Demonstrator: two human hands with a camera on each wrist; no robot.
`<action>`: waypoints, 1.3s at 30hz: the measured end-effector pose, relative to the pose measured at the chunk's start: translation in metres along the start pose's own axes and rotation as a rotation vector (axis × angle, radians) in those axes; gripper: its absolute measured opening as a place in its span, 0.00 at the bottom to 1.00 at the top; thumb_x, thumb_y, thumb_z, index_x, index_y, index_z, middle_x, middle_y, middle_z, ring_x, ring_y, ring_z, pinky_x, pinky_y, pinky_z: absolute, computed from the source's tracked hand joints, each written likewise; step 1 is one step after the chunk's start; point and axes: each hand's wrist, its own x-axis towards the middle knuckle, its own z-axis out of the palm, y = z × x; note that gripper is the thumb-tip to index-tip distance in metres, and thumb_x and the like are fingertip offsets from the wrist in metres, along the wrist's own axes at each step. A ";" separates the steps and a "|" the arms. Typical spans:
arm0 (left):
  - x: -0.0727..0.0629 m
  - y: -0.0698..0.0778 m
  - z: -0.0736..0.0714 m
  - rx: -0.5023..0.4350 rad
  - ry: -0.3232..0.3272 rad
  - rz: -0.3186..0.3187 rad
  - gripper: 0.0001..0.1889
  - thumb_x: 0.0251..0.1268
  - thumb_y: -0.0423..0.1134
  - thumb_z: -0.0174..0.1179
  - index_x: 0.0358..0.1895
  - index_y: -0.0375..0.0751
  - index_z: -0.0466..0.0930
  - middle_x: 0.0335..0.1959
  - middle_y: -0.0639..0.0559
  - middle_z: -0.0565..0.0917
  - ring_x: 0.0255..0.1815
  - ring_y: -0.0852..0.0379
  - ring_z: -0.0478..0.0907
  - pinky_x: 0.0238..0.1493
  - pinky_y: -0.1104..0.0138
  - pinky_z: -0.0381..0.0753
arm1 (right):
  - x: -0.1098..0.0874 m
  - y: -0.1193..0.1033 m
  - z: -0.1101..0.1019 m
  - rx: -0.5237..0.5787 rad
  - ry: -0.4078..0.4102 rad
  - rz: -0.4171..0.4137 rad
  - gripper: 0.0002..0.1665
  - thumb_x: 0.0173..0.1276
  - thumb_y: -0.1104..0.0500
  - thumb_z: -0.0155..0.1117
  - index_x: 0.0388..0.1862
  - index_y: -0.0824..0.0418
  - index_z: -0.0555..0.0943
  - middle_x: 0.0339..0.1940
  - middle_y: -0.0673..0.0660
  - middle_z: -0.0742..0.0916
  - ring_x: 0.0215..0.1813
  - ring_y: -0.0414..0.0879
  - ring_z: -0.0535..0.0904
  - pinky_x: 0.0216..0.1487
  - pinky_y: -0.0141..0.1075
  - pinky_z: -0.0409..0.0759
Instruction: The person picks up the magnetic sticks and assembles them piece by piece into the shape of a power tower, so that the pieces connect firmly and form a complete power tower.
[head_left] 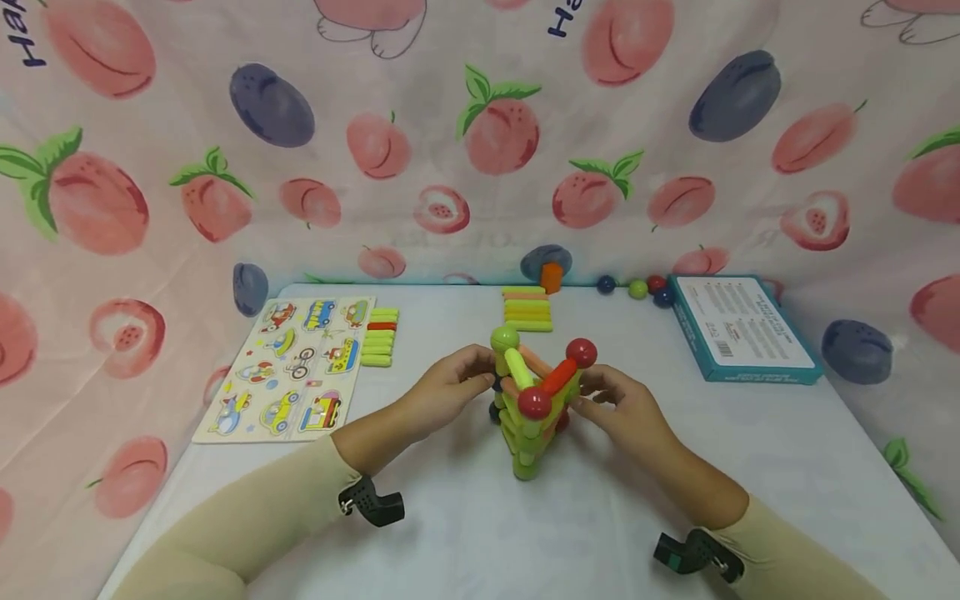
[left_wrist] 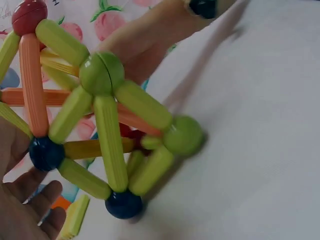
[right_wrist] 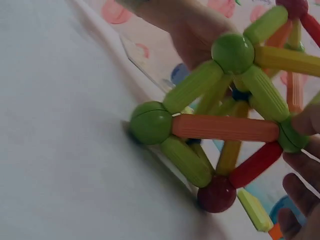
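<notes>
A magnetic ball-and-rod structure (head_left: 528, 427) stands tall in the middle of the table, built of green, yellow, orange and red rods. On its top in the head view sit a green ball (head_left: 505, 337) and two red balls. My left hand (head_left: 447, 393) grips its left side, the fingers by a dark blue ball (left_wrist: 46, 154) in the left wrist view. From the other side my right hand (head_left: 628, 412) holds it, with fingertips on a green ball (right_wrist: 291, 136) in the right wrist view. Lower corners carry green, red and blue balls.
At the left lies a vehicle picture board (head_left: 288, 367) beside a column of short rods (head_left: 377, 342). Behind the structure are more rods (head_left: 527, 315) and an orange piece (head_left: 551, 277). Loose balls (head_left: 637, 289) sit near a teal box (head_left: 742, 329) at the back right.
</notes>
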 end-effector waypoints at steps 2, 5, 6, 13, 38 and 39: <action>-0.005 -0.006 0.002 0.047 0.025 0.044 0.13 0.83 0.37 0.56 0.63 0.44 0.81 0.58 0.52 0.86 0.62 0.54 0.80 0.68 0.53 0.78 | 0.012 0.002 -0.002 0.060 -0.054 0.005 0.21 0.76 0.55 0.71 0.65 0.54 0.83 0.57 0.55 0.87 0.61 0.54 0.79 0.59 0.46 0.82; -0.012 -0.016 0.005 0.131 0.048 0.137 0.13 0.79 0.36 0.60 0.61 0.43 0.83 0.55 0.54 0.87 0.59 0.55 0.81 0.65 0.52 0.79 | 0.027 0.007 -0.004 0.149 -0.145 -0.006 0.21 0.78 0.57 0.67 0.67 0.56 0.83 0.61 0.57 0.85 0.64 0.57 0.77 0.61 0.48 0.80; -0.014 -0.019 0.006 0.152 0.051 0.167 0.13 0.78 0.36 0.62 0.61 0.43 0.83 0.54 0.54 0.88 0.59 0.55 0.81 0.65 0.51 0.78 | 0.032 0.008 -0.004 0.180 -0.176 -0.011 0.22 0.79 0.57 0.67 0.68 0.57 0.82 0.63 0.58 0.85 0.66 0.57 0.76 0.63 0.49 0.79; -0.023 -0.025 0.012 0.185 0.030 0.276 0.12 0.68 0.38 0.71 0.52 0.48 0.85 0.49 0.60 0.88 0.56 0.57 0.81 0.65 0.46 0.76 | 0.062 0.011 0.001 0.293 -0.375 -0.024 0.26 0.76 0.50 0.71 0.69 0.57 0.83 0.66 0.54 0.86 0.78 0.55 0.68 0.72 0.61 0.72; -0.015 -0.043 -0.036 0.804 0.129 0.535 0.10 0.69 0.42 0.72 0.51 0.48 0.89 0.41 0.60 0.89 0.47 0.59 0.83 0.51 0.59 0.79 | 0.067 0.034 -0.003 0.433 -0.437 -0.027 0.15 0.82 0.57 0.62 0.62 0.56 0.87 0.58 0.59 0.88 0.61 0.48 0.81 0.65 0.41 0.80; -0.013 -0.048 -0.050 0.887 0.179 0.464 0.10 0.70 0.41 0.71 0.50 0.47 0.89 0.42 0.58 0.89 0.47 0.56 0.84 0.51 0.57 0.79 | 0.061 0.037 -0.008 0.428 -0.394 -0.014 0.16 0.83 0.55 0.61 0.62 0.58 0.87 0.60 0.60 0.87 0.64 0.49 0.79 0.67 0.42 0.78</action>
